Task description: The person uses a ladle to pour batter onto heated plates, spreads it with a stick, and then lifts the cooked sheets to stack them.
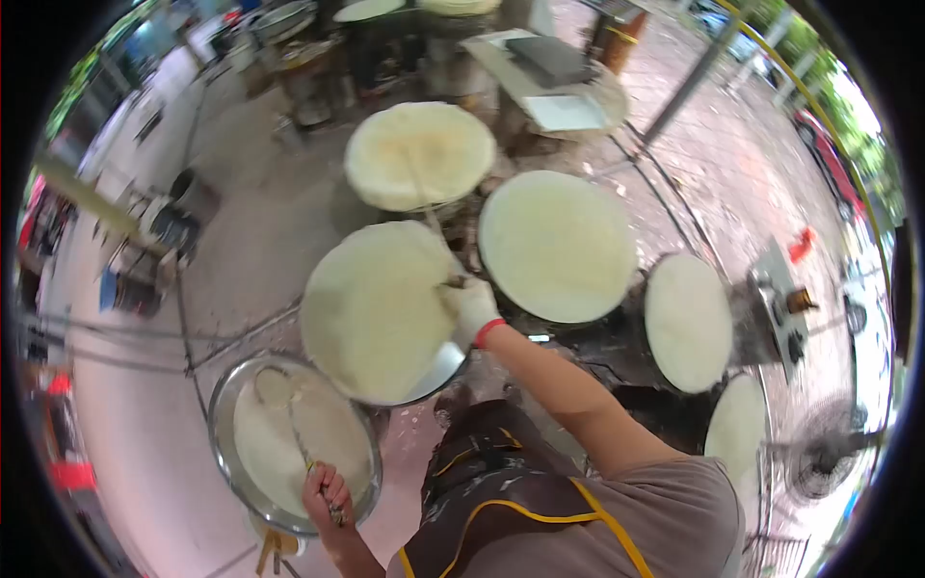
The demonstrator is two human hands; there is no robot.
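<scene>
Batter basin (224,424): wide round metal bowl at lower left, filled with pale creamy batter, shiny rim showing all around.
Ladle (294,424): thin metal handle running from the batter up into the fist; its bowl lies in the batter near the far rim.
Left hand (326,493): bare, low over the near edge of the basin, fingers clenched around the ladle handle, forearm coming straight up from the bottom of the frame.
Near griddle (378,310): round cooking plate just above the basin, covered with a pale yellowish sheet of batter, metal rim showing along its lower right edge.
Spreader stick (429,217): slim wooden rod slanting up from the gloved fist across the next griddle behind.
Right hand (472,306): in a white glove with a red cuff, at the right edge of the near griddle, closed around the low end of the spreader stick; the arm reaches out long from the shoulder, elbow nearly straight.
Apron (511,491): dark, with yellow straps, over a grey shirt.
Other griddles (557,246): more round batter-coated plates ranged behind and to the right, close beside one another.
</scene>
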